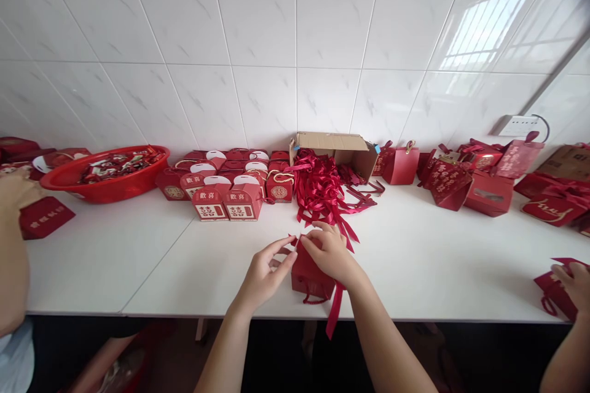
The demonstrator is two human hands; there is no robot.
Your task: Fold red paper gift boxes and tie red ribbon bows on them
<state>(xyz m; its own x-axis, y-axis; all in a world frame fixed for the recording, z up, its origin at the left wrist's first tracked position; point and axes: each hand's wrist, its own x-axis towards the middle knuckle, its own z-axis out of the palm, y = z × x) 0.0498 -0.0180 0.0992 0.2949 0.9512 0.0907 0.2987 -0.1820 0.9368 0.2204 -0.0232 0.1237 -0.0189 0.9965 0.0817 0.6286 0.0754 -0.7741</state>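
A dark red gift box (302, 273) stands near the table's front edge between my two hands, with a red cord handle hanging at its front. My left hand (270, 270) has its thumb and index finger closed at the box's upper left edge. From above and the right, my right hand (329, 252) grips the top of the box, its thumb close to my left fingertips. A loose red satin ribbon (335, 313) trails from under my right wrist over the table edge. My right palm hides part of the box top.
Behind the box lies a heap of red ribbons (318, 187), spilling from a cardboard carton (364, 163). Several red candy boxes (242, 199) stand left of it. A red basin (104, 190) holds wrapped sweets. More gift bags (401, 164) stand right. Other people's hands (574, 285) work at both sides.
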